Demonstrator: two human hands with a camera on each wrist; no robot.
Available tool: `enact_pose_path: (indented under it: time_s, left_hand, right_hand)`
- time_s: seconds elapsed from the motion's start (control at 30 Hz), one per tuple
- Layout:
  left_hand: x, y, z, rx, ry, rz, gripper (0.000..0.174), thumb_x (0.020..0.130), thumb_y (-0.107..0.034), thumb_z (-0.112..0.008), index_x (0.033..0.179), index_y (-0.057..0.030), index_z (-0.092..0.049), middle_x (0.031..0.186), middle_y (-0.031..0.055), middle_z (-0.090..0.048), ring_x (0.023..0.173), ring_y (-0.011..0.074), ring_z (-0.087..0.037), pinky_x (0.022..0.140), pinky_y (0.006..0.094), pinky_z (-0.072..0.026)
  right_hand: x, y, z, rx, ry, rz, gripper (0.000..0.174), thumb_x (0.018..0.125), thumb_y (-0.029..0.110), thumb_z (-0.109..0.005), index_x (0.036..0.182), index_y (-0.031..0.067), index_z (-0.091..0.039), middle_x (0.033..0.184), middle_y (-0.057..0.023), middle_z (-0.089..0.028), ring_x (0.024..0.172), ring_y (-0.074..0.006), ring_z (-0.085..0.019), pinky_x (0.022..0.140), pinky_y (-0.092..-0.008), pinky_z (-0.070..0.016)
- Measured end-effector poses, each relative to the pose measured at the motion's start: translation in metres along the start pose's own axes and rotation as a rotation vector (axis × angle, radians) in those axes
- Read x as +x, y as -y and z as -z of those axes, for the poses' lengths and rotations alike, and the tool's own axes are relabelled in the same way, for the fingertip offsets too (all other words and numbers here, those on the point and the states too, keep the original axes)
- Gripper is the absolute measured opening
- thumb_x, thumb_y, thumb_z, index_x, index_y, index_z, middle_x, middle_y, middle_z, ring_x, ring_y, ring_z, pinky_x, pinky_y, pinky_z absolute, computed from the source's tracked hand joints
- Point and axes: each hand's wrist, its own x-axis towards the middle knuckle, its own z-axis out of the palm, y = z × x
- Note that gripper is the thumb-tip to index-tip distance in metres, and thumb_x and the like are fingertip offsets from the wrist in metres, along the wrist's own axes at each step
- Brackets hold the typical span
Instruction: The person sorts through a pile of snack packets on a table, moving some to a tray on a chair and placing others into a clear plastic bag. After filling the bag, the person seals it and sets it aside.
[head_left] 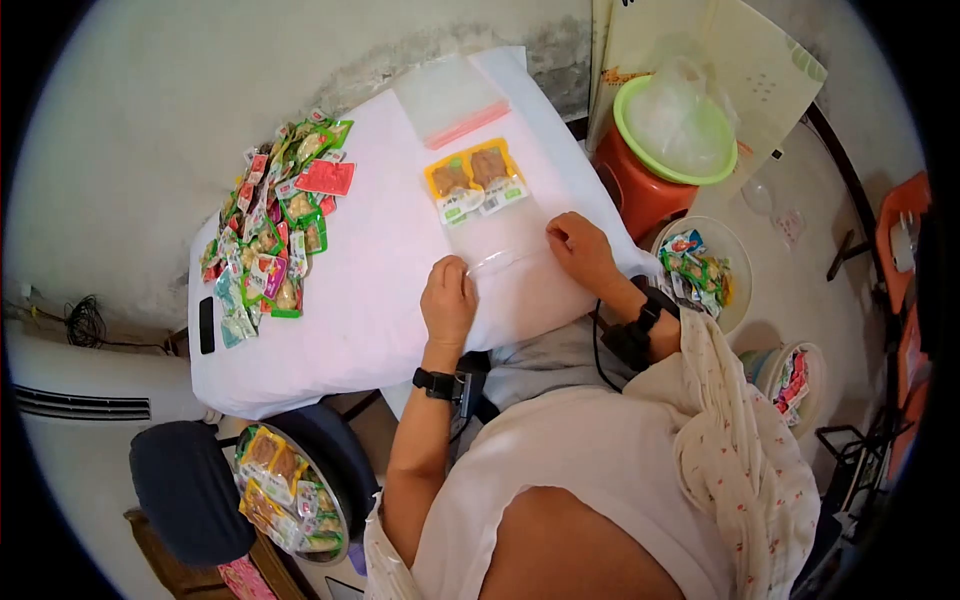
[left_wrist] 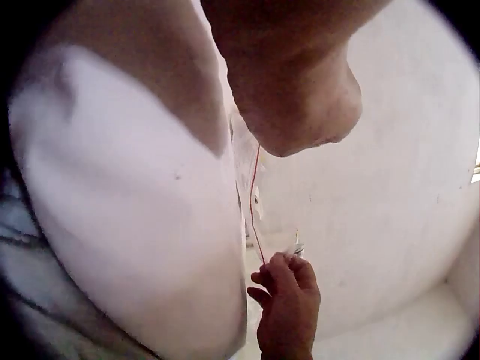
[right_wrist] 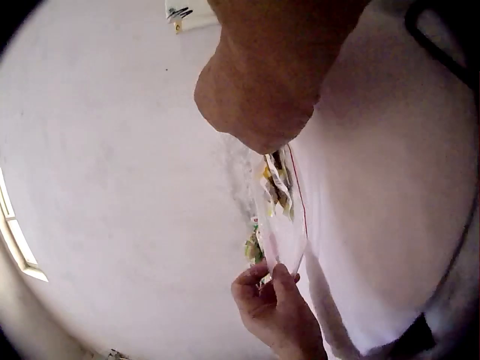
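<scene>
A clear plastic zip bag (head_left: 500, 240) lies over the white-covered table with its open end toward the person. Two yellow-edged packets of brown food (head_left: 489, 168) sit side by side at its far end. My left hand (head_left: 448, 302) pinches the bag's near left corner; in the right wrist view the left hand (right_wrist: 277, 307) has thumb and fingertips on the plastic. Opposite it, my right hand (head_left: 584, 252) pinches the near right corner. A red seal line runs to the fingertips of the right hand (left_wrist: 289, 300) in the left wrist view.
Flat bags with red seals (head_left: 450, 100) lie at the table's back. A heap of colourful snack packets (head_left: 270, 230) covers the left side, near a black phone (head_left: 207, 325). Packets fill a metal bowl (head_left: 345, 540) on a chair. A green basin (head_left: 625, 120) and filled buckets (head_left: 742, 262) stand right.
</scene>
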Motion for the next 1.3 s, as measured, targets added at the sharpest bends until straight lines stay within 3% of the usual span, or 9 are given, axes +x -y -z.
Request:
enact_pose_path:
  time_s: [0.27, 0.43, 0.63, 0.77, 0.93, 1.03, 1.13, 1.23, 1.3]
  left_hand:
    - [-0.013, 0.001, 0.015, -0.099, -0.021, -0.071, 0.013, 0.074, 0.003, -0.064, 0.084, -0.0021, -0.06, 0.086, 0.0105, -0.061, 0.081, 0.0277, -0.059, 0.068, 0.0354, -0.0502]
    - [-0.028, -0.001, 0.024, -0.127, 0.048, -0.119, 0.014, 0.074, 0.001, -0.066, 0.087, -0.0013, -0.061, 0.088, 0.0109, -0.061, 0.081, 0.0285, -0.059, 0.069, 0.0359, -0.0497]
    - [-0.028, 0.004, 0.026, -0.119, 0.044, -0.147, 0.014, 0.074, 0.001, -0.066, 0.086, -0.0013, -0.062, 0.089, 0.0112, -0.06, 0.082, 0.0286, -0.058, 0.07, 0.0363, -0.0497]
    - [-0.019, 0.003, 0.032, -0.067, 0.05, -0.101, 0.011, 0.073, 0.001, -0.067, 0.083, -0.0036, -0.063, 0.084, 0.01, -0.06, 0.08, 0.0273, -0.058, 0.067, 0.0358, -0.0493]
    - [-0.017, -0.018, 0.06, -0.07, 0.058, -0.097, 0.008, 0.073, -0.001, -0.067, 0.079, -0.0051, -0.063, 0.081, 0.0088, -0.06, 0.079, 0.0265, -0.058, 0.065, 0.0343, -0.0488]
    - [-0.019, -0.029, 0.072, -0.17, 0.04, -0.017, 0.008, 0.074, -0.003, -0.067, 0.08, -0.0047, -0.062, 0.082, 0.0105, -0.059, 0.078, 0.0271, -0.057, 0.065, 0.0325, -0.0482]
    - [-0.006, -0.033, 0.068, -0.226, -0.057, 0.07, 0.007, 0.077, -0.004, -0.065, 0.083, -0.0045, -0.061, 0.08, 0.0101, -0.06, 0.077, 0.0251, -0.057, 0.066, 0.03, -0.047]
    - [0.008, -0.031, 0.055, -0.514, -0.144, 0.195, 0.005, 0.083, -0.004, -0.061, 0.088, -0.0027, -0.06, 0.078, 0.006, -0.061, 0.076, 0.0172, -0.057, 0.068, 0.0262, -0.0457]
    - [0.01, -0.027, 0.047, -0.813, -0.031, 0.597, 0.008, 0.087, -0.006, -0.057, 0.091, -0.0009, -0.06, 0.079, 0.0013, -0.061, 0.076, 0.0099, -0.055, 0.07, 0.0232, -0.0449]
  right_hand:
    - [-0.012, 0.007, 0.019, 0.048, 0.119, -0.093, 0.009, 0.079, 0.007, -0.063, 0.086, 0.0024, -0.065, 0.081, -0.012, -0.06, 0.076, -0.0283, -0.06, 0.066, -0.0349, -0.0479]
    - [-0.028, 0.001, 0.027, 0.023, 0.231, 0.086, 0.015, 0.078, 0.005, -0.062, 0.093, 0.0032, -0.063, 0.087, -0.0116, -0.058, 0.083, -0.0296, -0.058, 0.068, -0.0344, -0.0488]
    - [-0.029, -0.002, 0.026, -0.14, 0.161, 0.329, 0.014, 0.075, 0.004, -0.064, 0.089, 0.005, -0.061, 0.088, -0.0116, -0.055, 0.082, -0.0301, -0.056, 0.068, -0.0367, -0.0481]
    - [-0.017, 0.012, 0.037, -0.177, 0.125, 0.367, 0.01, 0.075, 0.005, -0.064, 0.083, 0.0053, -0.06, 0.085, -0.0109, -0.055, 0.08, -0.029, -0.056, 0.068, -0.0373, -0.047]
    - [-0.005, 0.033, 0.069, -0.039, 0.255, 0.312, 0.008, 0.076, 0.005, -0.063, 0.083, 0.0049, -0.058, 0.083, -0.0115, -0.055, 0.08, -0.0289, -0.056, 0.071, -0.036, -0.0456]
    - [0.001, 0.045, 0.084, 0.078, 0.29, 0.178, 0.008, 0.077, 0.004, -0.061, 0.084, 0.0045, -0.057, 0.083, -0.0127, -0.054, 0.081, -0.0301, -0.056, 0.073, -0.0334, -0.0455]
    - [0.013, 0.043, 0.077, 0.238, 0.239, 0.125, 0.006, 0.082, 0.005, -0.059, 0.087, 0.0012, -0.057, 0.084, -0.0092, -0.057, 0.083, -0.0212, -0.057, 0.075, -0.0294, -0.0447]
    - [0.028, 0.031, 0.065, 0.383, 0.185, -0.01, 0.011, 0.087, 0.009, -0.058, 0.088, -0.0017, -0.057, 0.086, -0.0052, -0.06, 0.082, -0.0125, -0.056, 0.075, -0.0269, -0.044]
    - [0.036, 0.023, 0.056, 0.475, 0.191, -0.206, 0.013, 0.086, 0.012, -0.058, 0.089, -0.0009, -0.058, 0.086, -0.009, -0.062, 0.081, -0.015, -0.058, 0.076, -0.0266, -0.0442]
